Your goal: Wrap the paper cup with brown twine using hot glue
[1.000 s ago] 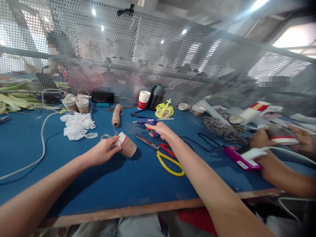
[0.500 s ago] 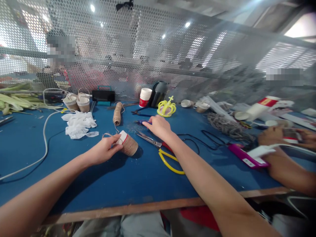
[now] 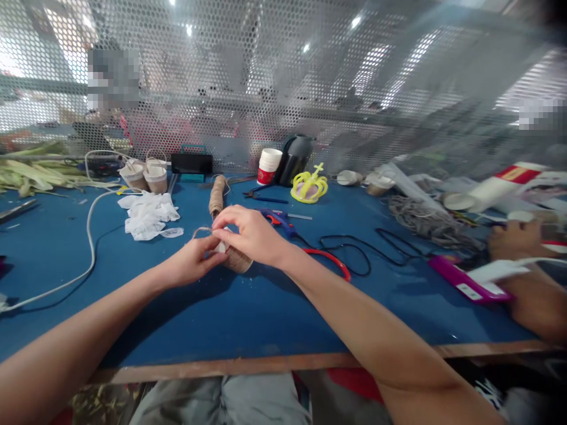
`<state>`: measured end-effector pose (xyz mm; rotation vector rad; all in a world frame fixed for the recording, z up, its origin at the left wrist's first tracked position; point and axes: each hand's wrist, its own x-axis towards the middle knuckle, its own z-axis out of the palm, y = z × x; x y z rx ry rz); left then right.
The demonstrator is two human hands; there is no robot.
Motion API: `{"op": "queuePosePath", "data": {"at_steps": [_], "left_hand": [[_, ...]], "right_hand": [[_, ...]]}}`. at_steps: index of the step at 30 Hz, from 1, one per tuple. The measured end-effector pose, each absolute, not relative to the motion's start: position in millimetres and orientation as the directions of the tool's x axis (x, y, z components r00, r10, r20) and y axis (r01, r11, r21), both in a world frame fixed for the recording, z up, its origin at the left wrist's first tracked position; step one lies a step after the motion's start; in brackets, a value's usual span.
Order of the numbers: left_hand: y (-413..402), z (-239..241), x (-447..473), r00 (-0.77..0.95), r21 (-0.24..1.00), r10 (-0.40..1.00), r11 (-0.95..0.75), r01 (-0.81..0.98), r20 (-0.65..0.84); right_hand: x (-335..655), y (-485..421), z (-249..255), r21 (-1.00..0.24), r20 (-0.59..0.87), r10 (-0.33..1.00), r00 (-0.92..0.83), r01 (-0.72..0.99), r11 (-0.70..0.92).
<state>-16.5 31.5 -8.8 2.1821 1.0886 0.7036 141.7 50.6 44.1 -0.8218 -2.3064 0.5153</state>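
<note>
A paper cup wrapped in twine (image 3: 239, 261) lies tilted on its side, with my left hand (image 3: 190, 260) closed around its white rim end. Over the same end, my right hand (image 3: 250, 233) has its thumb and fingers pinched together where a loose strand of twine (image 3: 200, 230) meets the cup. The fingers hide most of the rim. Just behind my hands lies the twine spool (image 3: 217, 193). A blue and red glue gun (image 3: 280, 219) rests beyond my right wrist. From under my right forearm shows the red handle of the scissors (image 3: 332, 257).
White gloves (image 3: 148, 213) lie left, before two twine-wrapped cups (image 3: 155, 178). Pliers (image 3: 263, 196), stacked paper cups (image 3: 269, 165), a dark kettle (image 3: 296, 159) and a yellow crown-shaped piece (image 3: 309, 188) stand behind. A black cord (image 3: 349, 239) crosses right, near another person's hand (image 3: 516, 242).
My right hand has come left from beside the glue gun to the cup's rim and the twine. My left hand still holds the cup. The view has shifted slightly.
</note>
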Motion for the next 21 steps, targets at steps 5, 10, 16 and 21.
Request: {"op": "queuePosePath", "data": {"at_steps": [5, 10, 16, 21], "left_hand": [[27.2, -3.9, -15.7, 0.550, 0.789, 0.823, -0.430, 0.439, 0.143], [23.8, -1.0, -13.6, 0.591, 0.872, 0.802, -0.348, 0.344, 0.088], [19.3, 4.6, -12.9, 0.617, 0.928, 0.784, -0.279, 0.247, 0.071], [18.8, 5.5, -12.8, 0.614, 0.941, 0.787, -0.247, 0.232, 0.055]], "right_hand": [[161.6, 46.7, 44.6, -0.756, 0.313, 0.844, -0.436, 0.423, 0.499], [175.0, 41.4, 36.3, -0.875, 0.227, 0.916, -0.331, 0.345, 0.341], [184.1, 34.6, 29.4, -0.937, 0.161, 0.951, -0.263, 0.263, 0.231], [185.5, 32.3, 31.0, -0.937, 0.167, 0.950, -0.264, 0.257, 0.236]]}}
